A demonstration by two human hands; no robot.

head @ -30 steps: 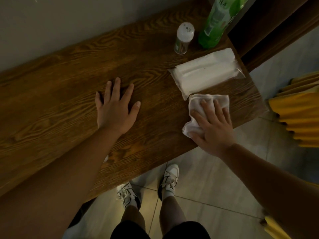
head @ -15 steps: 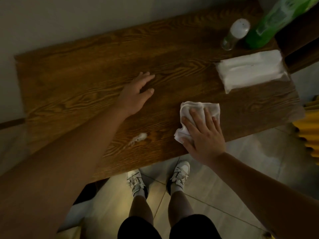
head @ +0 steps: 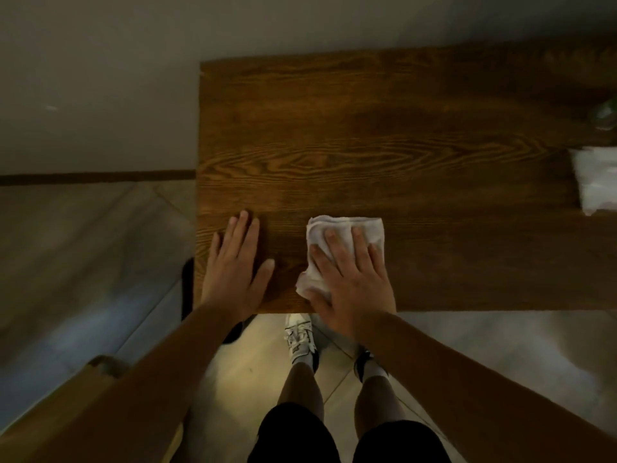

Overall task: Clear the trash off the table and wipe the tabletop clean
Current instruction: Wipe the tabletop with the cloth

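Note:
A dark wooden tabletop [head: 384, 142] stands against a pale wall. My right hand [head: 350, 279] presses flat on a white folded cloth [head: 344, 228] near the table's front edge. My left hand [head: 233, 265] lies flat and open on the wood at the front left corner, a short gap left of the cloth. The small white scrap seen earlier is not visible now.
A white tissue pack [head: 597, 182] lies at the right edge of view, with a small clear shaker [head: 604, 116] behind it. The table's left edge is just left of my left hand. Tiled floor, my legs and shoes [head: 298, 339] are below.
The view has swung left along the table. My right hand has slid the cloth leftward along the front edge. My left hand has moved to the front left corner. The scrap is out of sight.

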